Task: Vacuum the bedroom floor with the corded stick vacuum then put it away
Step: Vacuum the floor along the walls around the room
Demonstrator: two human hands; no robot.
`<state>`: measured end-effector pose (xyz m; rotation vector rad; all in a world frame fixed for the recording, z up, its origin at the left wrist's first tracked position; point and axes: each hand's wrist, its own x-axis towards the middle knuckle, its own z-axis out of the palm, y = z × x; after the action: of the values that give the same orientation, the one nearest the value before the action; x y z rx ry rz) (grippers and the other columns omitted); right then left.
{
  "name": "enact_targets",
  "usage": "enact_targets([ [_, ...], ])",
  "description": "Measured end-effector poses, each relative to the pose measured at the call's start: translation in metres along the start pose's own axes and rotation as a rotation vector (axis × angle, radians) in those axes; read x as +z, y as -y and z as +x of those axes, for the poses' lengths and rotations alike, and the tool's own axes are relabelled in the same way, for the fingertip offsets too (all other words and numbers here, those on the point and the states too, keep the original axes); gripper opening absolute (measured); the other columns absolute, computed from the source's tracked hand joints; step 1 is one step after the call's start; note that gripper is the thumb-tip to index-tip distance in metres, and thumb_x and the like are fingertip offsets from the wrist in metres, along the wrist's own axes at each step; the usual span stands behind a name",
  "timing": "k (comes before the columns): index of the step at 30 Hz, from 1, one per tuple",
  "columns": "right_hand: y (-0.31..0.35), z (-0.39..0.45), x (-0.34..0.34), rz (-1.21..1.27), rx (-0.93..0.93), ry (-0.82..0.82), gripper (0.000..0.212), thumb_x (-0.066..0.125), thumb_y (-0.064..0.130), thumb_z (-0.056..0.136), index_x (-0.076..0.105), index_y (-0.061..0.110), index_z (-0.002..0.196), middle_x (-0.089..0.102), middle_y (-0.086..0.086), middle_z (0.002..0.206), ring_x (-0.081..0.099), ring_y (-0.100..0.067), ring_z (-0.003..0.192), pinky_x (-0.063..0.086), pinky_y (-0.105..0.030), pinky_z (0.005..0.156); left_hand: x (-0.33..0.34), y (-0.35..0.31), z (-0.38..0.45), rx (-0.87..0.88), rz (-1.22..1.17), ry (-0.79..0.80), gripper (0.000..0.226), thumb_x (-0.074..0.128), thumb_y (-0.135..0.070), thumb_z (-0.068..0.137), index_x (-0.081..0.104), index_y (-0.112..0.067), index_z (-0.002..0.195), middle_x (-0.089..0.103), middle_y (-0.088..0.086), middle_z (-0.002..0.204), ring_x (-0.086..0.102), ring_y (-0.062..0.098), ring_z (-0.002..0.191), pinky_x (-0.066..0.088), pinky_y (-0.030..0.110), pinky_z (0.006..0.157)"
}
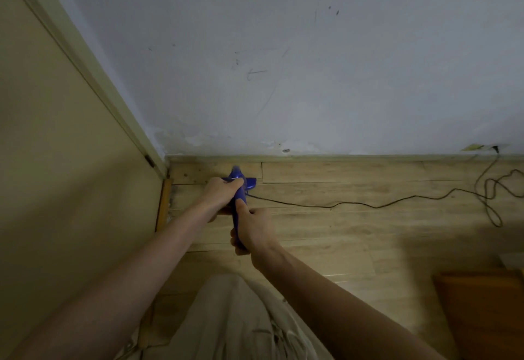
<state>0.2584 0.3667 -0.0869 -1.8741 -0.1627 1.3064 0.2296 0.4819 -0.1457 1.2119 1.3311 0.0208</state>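
Observation:
The blue stick vacuum stands almost straight below me, seen end-on. Its blue floor head sits on the wooden floor close to the skirting of the far wall. My left hand grips the body higher up, and my right hand grips the handle nearer to me. Both sets of fingers curl round the blue plastic. A thin black cord runs from the vacuum to the right across the floor, loops, and rises to a plug at the wall base.
A cream door or panel fills the left side, meeting the white wall in the corner. A brown wooden piece of furniture stands at the lower right. The cord loops lie on the floor to the right.

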Motion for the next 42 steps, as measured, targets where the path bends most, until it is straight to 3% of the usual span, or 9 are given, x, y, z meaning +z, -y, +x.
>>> enact_targets([
  [3,0.001,-0.003,0.000,-0.002,-0.007,-0.010,0.033,0.039,0.039,0.102,0.055,0.015,0.086,0.055,-0.001,0.069,0.050,-0.009,0.051,0.043,-0.018,0.044,0.002,-0.002,-0.003,-0.008,-0.011,-0.001,0.031,0.057,-0.032,0.094,0.062,-0.003,0.104,0.071,0.013,0.091,0.070,0.026,0.083,0.056,0.033,0.069],
  [7,0.001,0.005,-0.001,0.048,-0.010,-0.034,0.035,0.039,0.040,0.102,0.056,0.012,0.090,0.056,-0.002,0.070,0.051,-0.010,0.053,0.044,-0.021,0.046,0.006,-0.007,-0.003,0.021,0.000,0.000,0.039,0.058,-0.041,0.090,0.066,-0.005,0.103,0.071,0.014,0.095,0.070,0.029,0.087,0.057,0.043,0.085],
  [11,-0.006,0.018,0.003,0.015,0.003,-0.027,0.037,0.037,0.042,0.102,0.056,0.009,0.100,0.056,-0.003,0.071,0.051,-0.011,0.053,0.045,-0.023,0.047,0.010,-0.006,0.001,0.044,0.042,-0.001,0.038,0.053,-0.042,0.094,0.066,-0.006,0.100,0.071,0.014,0.096,0.068,0.028,0.088,0.054,0.034,0.073],
  [20,-0.002,0.022,0.019,0.021,0.112,-0.056,0.040,0.035,0.044,0.102,0.056,0.010,0.109,0.058,-0.004,0.080,0.055,-0.013,0.064,0.048,-0.025,0.055,0.001,0.002,0.010,0.074,0.049,0.005,0.039,0.053,-0.041,0.094,0.069,-0.006,0.097,0.071,0.015,0.094,0.068,0.031,0.091,0.054,0.046,0.090],
  [22,-0.009,0.023,0.025,-0.047,0.040,-0.112,0.041,0.037,0.044,0.101,0.060,0.010,0.102,0.062,-0.005,0.080,0.054,-0.012,0.062,0.050,-0.028,0.058,0.000,0.007,0.011,0.063,0.039,-0.019,0.037,0.054,-0.038,0.093,0.069,-0.005,0.092,0.071,0.017,0.091,0.069,0.034,0.089,0.054,0.050,0.088],
  [27,-0.014,0.010,0.018,0.017,-0.016,-0.061,0.039,0.038,0.038,0.103,0.061,0.007,0.101,0.052,-0.001,0.063,0.045,-0.009,0.045,0.038,-0.021,0.039,-0.004,0.010,-0.001,0.028,-0.005,-0.039,0.033,0.057,-0.033,0.092,0.068,-0.001,0.095,0.071,0.019,0.091,0.069,0.034,0.087,0.057,0.048,0.084],
  [29,-0.014,0.007,0.011,0.029,0.003,-0.044,0.038,0.038,0.039,0.103,0.061,0.008,0.102,0.052,-0.001,0.064,0.045,-0.009,0.047,0.039,-0.021,0.041,0.003,0.012,-0.002,0.019,-0.017,-0.022,0.035,0.055,-0.036,0.094,0.066,-0.003,0.098,0.070,0.015,0.093,0.068,0.029,0.085,0.057,0.040,0.075],
  [32,-0.008,0.011,-0.004,0.050,0.016,-0.056,0.038,0.040,0.039,0.102,0.060,0.008,0.096,0.053,-0.003,0.066,0.046,-0.010,0.049,0.039,-0.022,0.044,0.018,0.005,0.000,0.033,-0.045,-0.014,0.034,0.055,-0.036,0.095,0.064,-0.005,0.101,0.067,0.010,0.092,0.063,0.018,0.076,0.043,0.023,0.056],
  [42,-0.003,0.036,-0.031,-0.086,-0.012,-0.061,0.043,0.038,0.043,0.102,0.060,0.006,0.105,0.061,-0.005,0.071,0.056,-0.011,0.050,0.047,-0.022,0.046,0.044,-0.014,0.004,0.013,-0.142,-0.063,0.036,0.055,-0.039,0.094,0.065,-0.006,0.104,0.067,0.012,0.098,0.064,0.023,0.084,0.044,0.025,0.056],
])
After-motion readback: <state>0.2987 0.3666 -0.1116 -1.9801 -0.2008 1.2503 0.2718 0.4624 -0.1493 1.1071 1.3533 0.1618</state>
